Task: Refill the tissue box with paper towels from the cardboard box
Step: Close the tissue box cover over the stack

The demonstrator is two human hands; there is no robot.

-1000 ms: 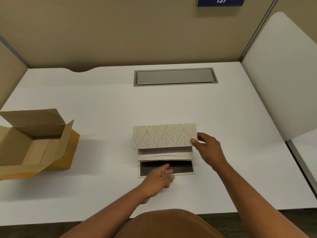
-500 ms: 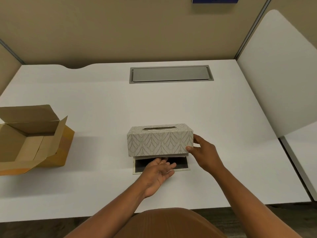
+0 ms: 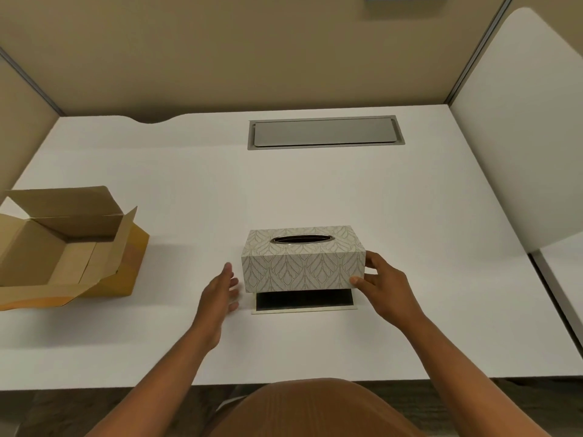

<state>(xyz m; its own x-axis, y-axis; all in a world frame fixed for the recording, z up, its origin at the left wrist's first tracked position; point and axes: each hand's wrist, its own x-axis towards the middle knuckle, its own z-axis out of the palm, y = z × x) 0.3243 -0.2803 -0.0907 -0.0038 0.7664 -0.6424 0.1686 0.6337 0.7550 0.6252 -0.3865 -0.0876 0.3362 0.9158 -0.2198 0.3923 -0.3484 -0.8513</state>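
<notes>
The leaf-patterned tissue box (image 3: 303, 263) stands upright in the middle of the white desk (image 3: 410, 231), its oval slot facing up. Its flat base panel (image 3: 304, 302) with a dark inner face lies on the desk just in front of and under it. My right hand (image 3: 383, 287) grips the box's right end. My left hand (image 3: 217, 298) hovers with fingers apart just left of the box, not touching it. The open cardboard box (image 3: 72, 247) sits at the far left with its flaps spread; I see no paper towels inside it.
A grey cable hatch (image 3: 325, 132) is set into the desk at the back. Beige partition walls close the back and left. A white divider panel (image 3: 520, 121) rises on the right.
The tissue box has been turned from lying on its side to upright over its base panel. My left hand has moved from in front of the base to the box's left side.
</notes>
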